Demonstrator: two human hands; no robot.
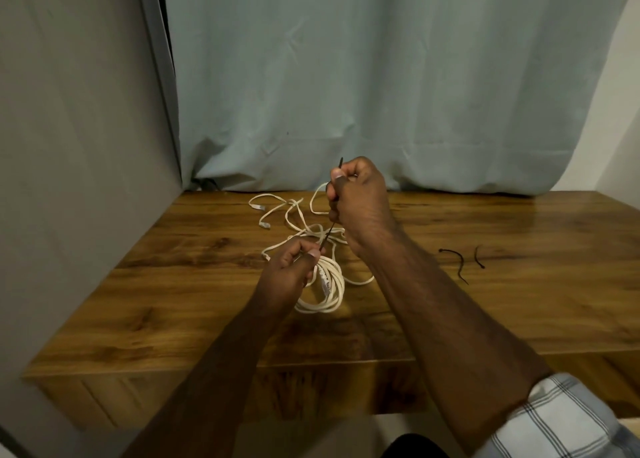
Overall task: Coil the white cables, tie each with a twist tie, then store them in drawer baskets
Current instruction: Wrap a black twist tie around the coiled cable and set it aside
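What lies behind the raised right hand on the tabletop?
Loose white cable with connector ends sprawls behind the right hand; the hand covers part of a loop, so its run there cannot be seen.

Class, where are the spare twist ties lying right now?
In the head view, two spare twist ties lie on the wooden table, right of the right hand and the white cables.

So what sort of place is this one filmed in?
Probably a room at home, at a makeshift work spot: a wooden table pushed against a pale cloth backdrop, a plain wall on the left, no shop or lab equipment visible.
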